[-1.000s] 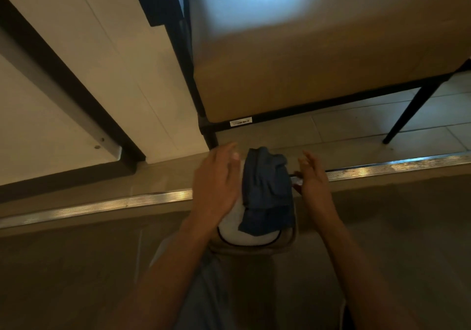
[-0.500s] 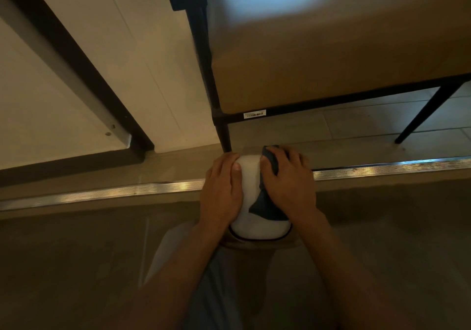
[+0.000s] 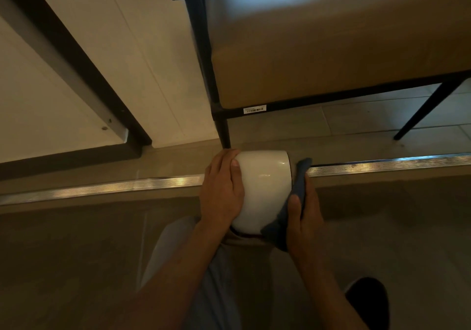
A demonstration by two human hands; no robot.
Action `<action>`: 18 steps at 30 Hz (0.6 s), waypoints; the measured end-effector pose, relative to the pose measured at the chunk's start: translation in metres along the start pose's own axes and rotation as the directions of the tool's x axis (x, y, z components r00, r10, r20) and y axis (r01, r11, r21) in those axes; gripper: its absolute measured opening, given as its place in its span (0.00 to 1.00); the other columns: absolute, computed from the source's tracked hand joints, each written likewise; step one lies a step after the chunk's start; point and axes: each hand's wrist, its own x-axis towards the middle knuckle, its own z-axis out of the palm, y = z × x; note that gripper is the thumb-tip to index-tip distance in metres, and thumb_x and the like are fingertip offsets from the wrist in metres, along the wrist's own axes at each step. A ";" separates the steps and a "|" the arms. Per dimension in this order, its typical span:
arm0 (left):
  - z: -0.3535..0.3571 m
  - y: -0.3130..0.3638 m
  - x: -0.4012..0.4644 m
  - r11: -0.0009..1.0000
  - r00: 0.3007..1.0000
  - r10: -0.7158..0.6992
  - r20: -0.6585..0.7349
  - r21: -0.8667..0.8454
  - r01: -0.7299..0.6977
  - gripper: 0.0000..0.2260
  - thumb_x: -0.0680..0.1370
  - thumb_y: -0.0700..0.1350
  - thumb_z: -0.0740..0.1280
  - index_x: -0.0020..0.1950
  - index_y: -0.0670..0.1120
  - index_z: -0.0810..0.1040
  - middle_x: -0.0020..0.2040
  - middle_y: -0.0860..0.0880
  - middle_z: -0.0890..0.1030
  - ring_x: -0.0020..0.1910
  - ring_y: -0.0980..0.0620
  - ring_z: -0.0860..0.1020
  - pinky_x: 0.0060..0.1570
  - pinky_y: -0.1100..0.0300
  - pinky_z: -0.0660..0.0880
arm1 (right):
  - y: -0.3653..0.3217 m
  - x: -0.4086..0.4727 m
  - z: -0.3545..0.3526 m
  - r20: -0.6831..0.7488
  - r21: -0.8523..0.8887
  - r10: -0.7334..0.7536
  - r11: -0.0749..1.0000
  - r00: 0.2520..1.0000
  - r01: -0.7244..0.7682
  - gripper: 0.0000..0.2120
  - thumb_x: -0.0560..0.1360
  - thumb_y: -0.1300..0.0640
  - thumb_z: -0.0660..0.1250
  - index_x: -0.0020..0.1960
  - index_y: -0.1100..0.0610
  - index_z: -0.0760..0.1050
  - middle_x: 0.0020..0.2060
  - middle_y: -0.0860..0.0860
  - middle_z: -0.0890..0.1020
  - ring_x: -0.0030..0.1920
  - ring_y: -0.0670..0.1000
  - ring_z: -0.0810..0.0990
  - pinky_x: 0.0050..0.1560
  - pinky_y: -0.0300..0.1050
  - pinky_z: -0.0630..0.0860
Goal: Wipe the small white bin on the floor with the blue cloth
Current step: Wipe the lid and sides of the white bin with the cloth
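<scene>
Since half a second ago, slid off the bin's [image 3: 262, 189] top and down its right flank, cloth [image 3: 299, 192] along with it, leaving the domed top bare and glossy. Right hand [image 3: 304, 217] now cupped against that right side, thumb pressing the cloth to the shell, fingers hidden behind it; closed loosely on the cloth, not on the bin itself. Left hand [image 3: 221, 189] spread flat over the left flank, thumb lying along the top edge, bracing without curling shut.

Sits on the floor just near of the metal strip [image 3: 127, 185], directly in front of the knees, close to the chair leg [image 3: 224, 133] on its far side. Looks light and rigid: smooth plastic with a bright glint, probably slippery to bare skin and apt to skid or tip under a one-sided push. Best held as here, palms on opposite flanks, squeezing gently so wiping pressure is met from the other side. Cloth soft and limp, bunched into a pad, one corner sticking up at the far end, a tail hanging near the base.

Both forearms reaching down and forward from near, wrists roughly straight, palms facing each other across the bin.
</scene>
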 end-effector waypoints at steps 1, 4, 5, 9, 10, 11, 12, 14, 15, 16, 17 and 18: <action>0.001 -0.002 0.000 1.000 1.000 0.005 0.003 0.001 -0.005 0.22 0.85 0.57 0.48 0.72 0.51 0.71 0.70 0.48 0.74 0.67 0.49 0.72 0.66 0.58 0.67 | 0.001 -0.003 0.001 -0.012 -0.009 -0.001 1.000 1.000 0.001 0.31 0.79 0.34 0.50 0.79 0.42 0.50 0.77 0.46 0.61 0.73 0.43 0.62 0.70 0.46 0.66; 0.001 -0.003 0.000 1.000 1.000 0.019 -0.010 0.006 -0.019 0.21 0.85 0.55 0.49 0.73 0.52 0.71 0.71 0.49 0.73 0.68 0.49 0.72 0.67 0.54 0.70 | -0.013 0.014 0.000 -0.006 -0.047 0.043 0.998 0.999 -0.043 0.32 0.79 0.33 0.49 0.79 0.45 0.53 0.75 0.49 0.67 0.71 0.48 0.67 0.68 0.49 0.69; 0.001 -0.002 0.000 1.000 1.000 0.016 -0.022 0.013 -0.016 0.21 0.85 0.56 0.49 0.73 0.51 0.71 0.72 0.49 0.73 0.68 0.49 0.72 0.67 0.53 0.71 | -0.021 0.025 -0.001 0.006 -0.055 0.068 0.996 0.998 -0.068 0.30 0.80 0.35 0.49 0.79 0.47 0.56 0.71 0.51 0.70 0.68 0.50 0.71 0.66 0.50 0.71; 0.002 -0.002 -0.001 1.000 0.999 -0.002 -0.045 0.026 0.003 0.20 0.85 0.55 0.50 0.73 0.51 0.70 0.72 0.49 0.72 0.68 0.47 0.72 0.66 0.49 0.73 | -0.053 0.078 -0.003 0.125 -0.007 0.177 0.984 0.976 -0.177 0.18 0.84 0.44 0.51 0.67 0.50 0.71 0.51 0.49 0.76 0.56 0.50 0.74 0.55 0.45 0.69; 0.003 -0.002 -0.001 1.000 0.999 0.001 -0.042 0.027 0.000 0.20 0.85 0.54 0.50 0.73 0.51 0.70 0.72 0.48 0.72 0.68 0.46 0.72 0.66 0.47 0.73 | -0.059 0.091 -0.003 0.171 -0.049 0.232 0.973 0.958 -0.227 0.16 0.84 0.45 0.51 0.62 0.50 0.72 0.49 0.49 0.77 0.54 0.51 0.74 0.55 0.45 0.68; 0.003 -0.002 -0.001 1.000 0.999 0.003 -0.038 0.027 -0.002 0.20 0.85 0.54 0.50 0.73 0.51 0.70 0.72 0.48 0.72 0.68 0.46 0.72 0.66 0.47 0.73 | -0.062 0.103 -0.003 0.206 -0.114 0.281 0.958 0.937 -0.263 0.16 0.84 0.45 0.50 0.59 0.51 0.73 0.48 0.51 0.77 0.53 0.53 0.74 0.54 0.47 0.68; 0.003 -0.002 -0.001 1.000 0.999 0.001 -0.034 0.026 0.000 0.21 0.85 0.55 0.50 0.74 0.51 0.70 0.72 0.47 0.72 0.69 0.45 0.72 0.67 0.46 0.72 | -0.063 0.111 -0.002 0.224 -0.169 0.307 0.947 0.925 -0.273 0.15 0.84 0.46 0.50 0.57 0.51 0.72 0.48 0.53 0.77 0.52 0.54 0.74 0.54 0.48 0.69; 0.003 -0.001 -0.002 1.000 0.999 -0.006 -0.035 0.031 0.007 0.22 0.84 0.56 0.49 0.73 0.50 0.70 0.72 0.47 0.72 0.69 0.45 0.72 0.66 0.46 0.72 | -0.058 0.109 -0.002 0.224 -0.180 0.248 0.961 0.942 -0.210 0.16 0.84 0.46 0.50 0.59 0.51 0.73 0.51 0.54 0.78 0.52 0.54 0.76 0.53 0.47 0.70; 0.003 0.000 -0.002 0.999 0.999 -0.004 -0.036 0.037 0.005 0.22 0.85 0.55 0.49 0.73 0.50 0.71 0.72 0.47 0.72 0.68 0.45 0.72 0.66 0.46 0.73 | -0.053 0.100 -0.001 0.201 -0.126 0.166 0.982 0.965 -0.143 0.18 0.84 0.46 0.51 0.65 0.52 0.73 0.53 0.53 0.79 0.54 0.52 0.77 0.54 0.46 0.71; 0.003 0.001 -0.002 0.999 0.999 0.004 -0.038 0.044 -0.002 0.22 0.85 0.55 0.49 0.73 0.50 0.71 0.71 0.46 0.72 0.68 0.45 0.72 0.66 0.46 0.73 | -0.046 0.087 0.000 0.155 -0.089 0.067 0.995 0.986 -0.053 0.19 0.84 0.45 0.53 0.70 0.51 0.70 0.58 0.53 0.79 0.58 0.49 0.76 0.57 0.45 0.72; 0.002 0.001 -0.001 0.999 0.999 0.011 -0.039 0.047 -0.009 0.22 0.84 0.56 0.50 0.72 0.49 0.71 0.71 0.46 0.73 0.67 0.46 0.73 0.65 0.47 0.73 | -0.040 0.072 0.000 0.105 -0.098 -0.025 0.995 0.994 0.035 0.22 0.83 0.44 0.54 0.74 0.50 0.65 0.64 0.52 0.76 0.62 0.46 0.74 0.60 0.43 0.71; 0.002 0.002 -0.001 0.999 0.999 0.018 -0.039 0.047 -0.016 0.22 0.84 0.56 0.50 0.72 0.49 0.72 0.70 0.46 0.73 0.67 0.45 0.73 0.65 0.47 0.73 | -0.034 0.059 0.001 0.068 -0.141 -0.101 0.984 0.993 0.110 0.24 0.83 0.44 0.55 0.77 0.50 0.62 0.70 0.52 0.71 0.65 0.45 0.70 0.63 0.42 0.69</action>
